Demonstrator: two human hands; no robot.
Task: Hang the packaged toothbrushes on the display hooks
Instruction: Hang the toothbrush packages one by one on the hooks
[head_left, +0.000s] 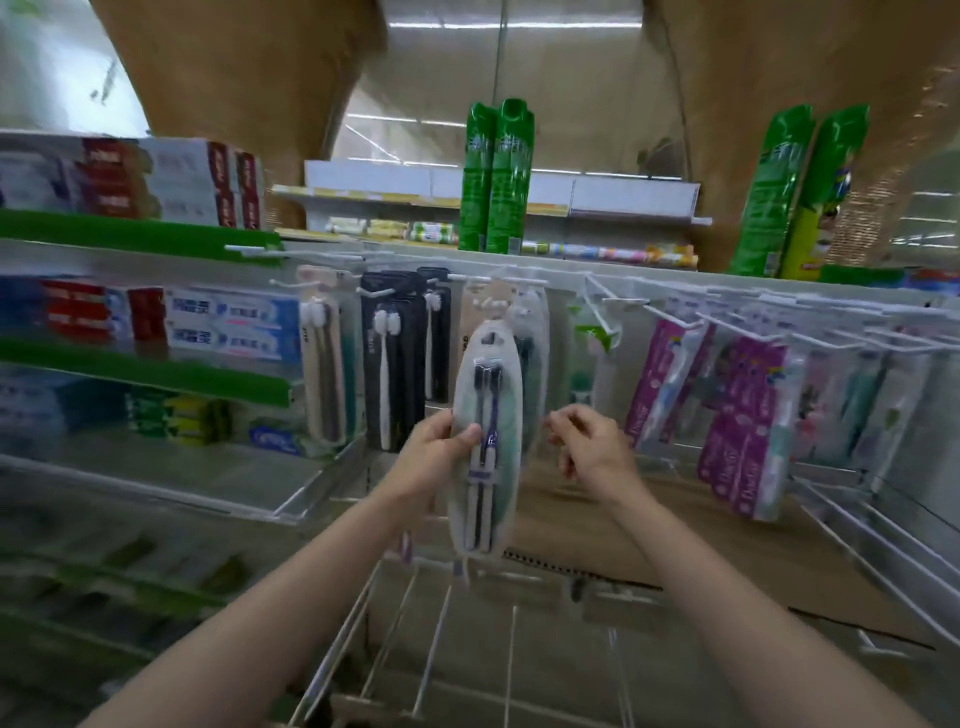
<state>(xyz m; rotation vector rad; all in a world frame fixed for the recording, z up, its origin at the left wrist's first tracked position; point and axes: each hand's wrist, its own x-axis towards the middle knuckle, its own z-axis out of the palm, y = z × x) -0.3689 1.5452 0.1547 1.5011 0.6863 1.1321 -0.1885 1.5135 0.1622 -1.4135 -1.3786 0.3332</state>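
One oval toothbrush pack (485, 441) is gripped upright by the left hand (434, 454) below the display hooks (511, 280) at twelve o'clock; the right hand (592, 449), loosely curled, holds nothing at its three o'clock

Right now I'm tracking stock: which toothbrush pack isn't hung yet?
The oval two-brush pack gripped by the left hand; the others hang from hooks.

Head view: forward-down, close on display hooks (519, 280).

An oval clear-plastic toothbrush pack (485, 441) is before the white wire display hooks (498, 280), stacked cardboard toothpaste boxes (228, 327) left of them.
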